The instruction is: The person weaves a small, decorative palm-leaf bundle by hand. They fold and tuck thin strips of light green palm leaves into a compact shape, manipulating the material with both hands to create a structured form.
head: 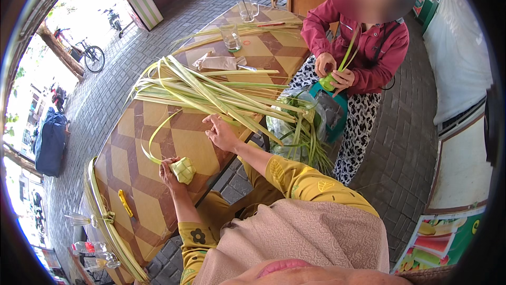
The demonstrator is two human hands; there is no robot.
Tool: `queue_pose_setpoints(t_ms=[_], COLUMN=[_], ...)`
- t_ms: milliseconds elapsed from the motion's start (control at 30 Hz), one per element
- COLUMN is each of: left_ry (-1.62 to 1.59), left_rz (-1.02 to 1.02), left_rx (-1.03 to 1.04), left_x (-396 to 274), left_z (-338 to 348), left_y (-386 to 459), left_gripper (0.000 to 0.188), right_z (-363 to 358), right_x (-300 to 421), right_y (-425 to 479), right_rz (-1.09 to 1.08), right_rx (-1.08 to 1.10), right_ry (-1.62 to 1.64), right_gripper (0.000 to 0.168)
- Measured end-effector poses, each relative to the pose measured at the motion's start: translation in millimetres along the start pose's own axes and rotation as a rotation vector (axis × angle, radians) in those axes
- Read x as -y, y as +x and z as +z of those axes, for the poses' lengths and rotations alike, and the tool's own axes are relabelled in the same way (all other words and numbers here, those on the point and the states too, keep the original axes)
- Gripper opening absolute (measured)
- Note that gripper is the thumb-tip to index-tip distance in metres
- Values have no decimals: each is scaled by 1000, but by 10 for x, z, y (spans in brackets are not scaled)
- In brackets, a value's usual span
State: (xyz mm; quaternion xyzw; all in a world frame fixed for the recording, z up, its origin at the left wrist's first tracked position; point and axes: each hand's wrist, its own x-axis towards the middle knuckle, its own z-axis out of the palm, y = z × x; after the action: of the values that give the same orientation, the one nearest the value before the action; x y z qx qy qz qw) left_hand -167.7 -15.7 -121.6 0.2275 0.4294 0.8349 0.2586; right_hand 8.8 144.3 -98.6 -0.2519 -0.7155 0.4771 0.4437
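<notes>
Low over the table's near side, my left hand grips a woven palm-leaf pouch, a ketupat casing. One long leaf strip curls up from it. My right hand is farther right, by the table edge, its fingers apart and nothing seen in them. Just beyond its fingers lies a large heap of pale green palm-leaf strips, whose ends stick out past the table edge.
A yellow-handled cutter lies on the table. Tied strips line its left edge. Glass mugs and a knife are farther back. Opposite, a seated person weaves leaf beside a plastic bag of leaves.
</notes>
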Motion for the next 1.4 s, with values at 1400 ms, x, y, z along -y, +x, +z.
queue_pose_setpoints(t_ms=[1400], left_ry=[-36], left_rz=[-13], left_rx=[-22], left_x=[9], left_z=[-20], left_y=[-21], left_gripper=[29], right_z=[-38], right_x=[67], right_y=[-13], right_rz=[74], right_rx=[29], right_ry=[100], right_gripper=[22])
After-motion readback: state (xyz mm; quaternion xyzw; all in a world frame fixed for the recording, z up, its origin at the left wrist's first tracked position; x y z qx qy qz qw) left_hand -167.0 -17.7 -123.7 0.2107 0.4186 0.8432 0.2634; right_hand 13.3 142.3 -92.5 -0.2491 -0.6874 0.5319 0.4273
